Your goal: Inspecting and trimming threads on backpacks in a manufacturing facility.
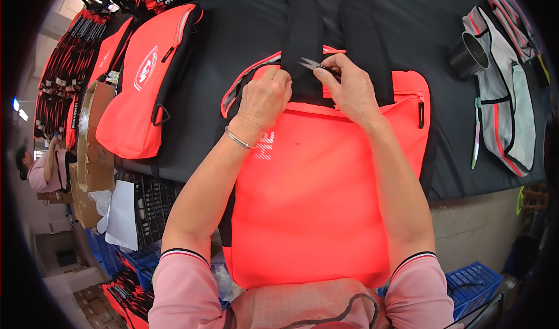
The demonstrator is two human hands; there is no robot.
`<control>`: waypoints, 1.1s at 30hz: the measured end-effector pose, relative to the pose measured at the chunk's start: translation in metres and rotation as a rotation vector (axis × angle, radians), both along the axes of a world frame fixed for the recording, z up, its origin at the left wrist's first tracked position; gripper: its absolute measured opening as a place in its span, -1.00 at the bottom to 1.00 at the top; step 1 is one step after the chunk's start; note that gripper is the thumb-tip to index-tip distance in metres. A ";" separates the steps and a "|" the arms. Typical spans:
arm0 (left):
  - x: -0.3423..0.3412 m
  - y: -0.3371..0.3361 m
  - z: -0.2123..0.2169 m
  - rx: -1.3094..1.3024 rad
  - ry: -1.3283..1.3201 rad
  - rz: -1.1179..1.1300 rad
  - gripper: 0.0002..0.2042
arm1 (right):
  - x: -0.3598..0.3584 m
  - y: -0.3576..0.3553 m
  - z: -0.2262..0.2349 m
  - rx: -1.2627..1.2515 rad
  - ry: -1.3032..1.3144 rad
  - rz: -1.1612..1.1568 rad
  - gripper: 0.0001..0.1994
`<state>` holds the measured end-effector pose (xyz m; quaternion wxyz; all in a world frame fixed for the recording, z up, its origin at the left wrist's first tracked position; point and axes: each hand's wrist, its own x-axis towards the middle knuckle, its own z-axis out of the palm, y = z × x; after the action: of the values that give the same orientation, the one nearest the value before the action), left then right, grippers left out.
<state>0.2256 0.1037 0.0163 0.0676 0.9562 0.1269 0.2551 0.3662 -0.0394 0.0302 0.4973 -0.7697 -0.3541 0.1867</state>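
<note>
A bright coral-red backpack [308, 195] with black shoulder straps [303, 20] lies across the table edge and reaches down to my lap. My left hand [265, 99], a metal bangle at its wrist, is closed on the upper edge of the backpack, fingers pinched together at the fabric. My right hand [354, 90] holds small thread snips [311, 64]. Their pointed blades are apart and face left, above the black strap and short of my left fingers. A black zipper pull [421, 113] hangs at the backpack's upper right corner. What lies under my left fingertips is hidden.
Another coral-red bag [137, 105] lies on the black-covered table [233, 32] at left, near a cardboard box [96, 142]. At right are a dark cup [469, 55], a grey bag [506, 108] and a thin tool [476, 140]. A co-worker [46, 172] is far left; a blue crate [474, 285] stands below right.
</note>
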 end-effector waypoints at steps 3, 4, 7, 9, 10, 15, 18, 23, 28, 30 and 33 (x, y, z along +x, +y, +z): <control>0.003 -0.001 -0.006 0.014 -0.042 0.023 -0.90 | -0.005 0.000 -0.004 -0.014 -0.194 0.014 -0.74; 0.004 -0.002 -0.007 0.006 -0.056 0.051 -0.88 | -0.007 0.000 -0.004 -0.059 -0.298 0.032 -0.75; 0.002 -0.006 -0.010 -0.118 -0.136 0.056 -0.88 | -0.011 0.000 -0.009 -0.065 -0.482 0.037 -0.76; 0.001 -0.006 -0.011 -0.121 -0.153 0.061 -0.87 | -0.011 0.002 -0.009 0.011 -0.512 0.059 -0.79; 0.001 -0.006 -0.012 -0.124 -0.172 0.067 -0.86 | -0.011 0.002 -0.008 0.010 -0.511 0.058 -0.79; 0.000 -0.008 -0.014 -0.140 -0.209 0.077 -0.86 | -0.011 0.001 -0.006 -0.014 -0.516 0.116 -0.78; 0.001 -0.007 -0.014 -0.133 -0.228 0.073 -0.86 | -0.012 0.002 -0.007 -0.001 -0.538 0.131 -0.78; 0.001 -0.008 -0.015 -0.132 -0.237 0.079 -0.86 | -0.012 0.006 -0.009 0.028 -0.566 0.144 -0.79; 0.002 -0.006 -0.017 -0.078 -0.262 0.074 -0.86 | -0.011 0.009 -0.010 0.029 -0.590 0.144 -0.80; 0.003 -0.008 -0.016 -0.082 -0.257 0.081 -0.86 | -0.010 0.010 -0.011 -0.010 -0.562 0.150 -0.80; 0.000 -0.009 -0.015 -0.100 -0.260 0.104 -0.87 | -0.011 0.008 -0.009 -0.060 -0.485 0.132 -0.80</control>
<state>0.2260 0.0948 0.0012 0.1179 0.9026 0.1788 0.3735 0.3550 -0.0319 0.0209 0.3615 -0.7815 -0.5070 0.0392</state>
